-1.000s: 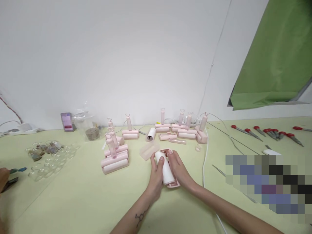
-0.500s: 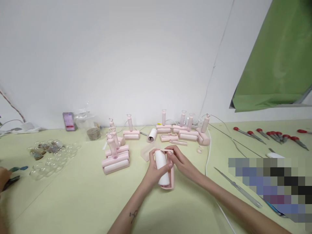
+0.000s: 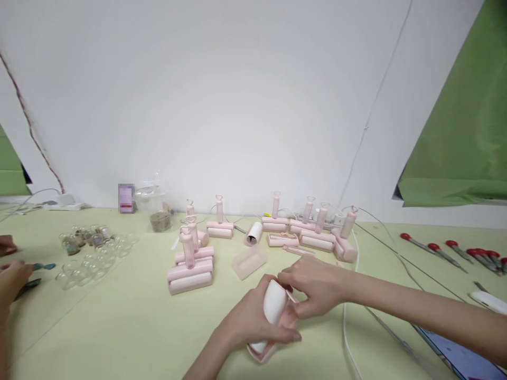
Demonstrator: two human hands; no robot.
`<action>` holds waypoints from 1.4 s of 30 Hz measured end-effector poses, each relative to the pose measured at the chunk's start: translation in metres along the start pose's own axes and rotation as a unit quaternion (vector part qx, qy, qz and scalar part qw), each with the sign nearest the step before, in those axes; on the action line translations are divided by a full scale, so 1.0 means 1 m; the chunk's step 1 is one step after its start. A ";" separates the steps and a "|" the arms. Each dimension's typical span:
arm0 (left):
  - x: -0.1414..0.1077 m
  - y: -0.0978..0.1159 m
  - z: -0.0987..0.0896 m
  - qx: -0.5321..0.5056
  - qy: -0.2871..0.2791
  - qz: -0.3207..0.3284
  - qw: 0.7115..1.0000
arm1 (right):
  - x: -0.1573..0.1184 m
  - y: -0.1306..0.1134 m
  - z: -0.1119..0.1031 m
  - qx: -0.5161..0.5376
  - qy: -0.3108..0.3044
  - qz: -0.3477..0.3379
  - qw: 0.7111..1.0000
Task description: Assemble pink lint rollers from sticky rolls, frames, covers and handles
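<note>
My left hand (image 3: 255, 316) is wrapped round a white roll (image 3: 274, 302) and the pink case (image 3: 287, 318) around it, low in the middle of the view. At the upper right end of that case, my right hand (image 3: 312, 285) pinches its pink edge. The roll lies tilted in the case, partly hidden by my left fingers. Just beyond my hands is a translucent pink tray (image 3: 249, 262). Behind it another white roll (image 3: 254, 233) lies beside an open pink case (image 3: 282, 240).
Several pink rollers with upright handles stand at left (image 3: 190, 277) and back right (image 3: 317, 240). Clear domes (image 3: 85, 266) lie left, near another person's hand (image 3: 16, 279). A white cable (image 3: 345, 332) runs right of my hands; red-handled tools (image 3: 446, 256) lie far right.
Both hands and the case have moved nearer to me and the case has turned. My right hand has come round its upper right side. The whole view has shifted a little.
</note>
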State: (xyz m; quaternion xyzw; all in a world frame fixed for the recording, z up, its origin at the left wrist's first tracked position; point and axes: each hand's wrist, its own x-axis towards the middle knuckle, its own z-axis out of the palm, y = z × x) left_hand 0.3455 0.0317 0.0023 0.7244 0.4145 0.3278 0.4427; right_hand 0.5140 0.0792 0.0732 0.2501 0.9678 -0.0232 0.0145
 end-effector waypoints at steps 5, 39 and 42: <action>-0.005 0.001 -0.011 0.106 -0.048 -0.026 0.993 | -0.006 -0.008 0.004 0.063 -0.040 -0.014 0.997; 0.023 -0.017 -0.020 0.058 0.193 0.028 0.979 | -0.008 0.013 0.062 0.609 0.298 0.171 0.715; 0.033 -0.030 -0.025 0.067 0.303 -0.033 0.950 | -0.002 0.032 0.045 0.573 0.365 0.182 0.711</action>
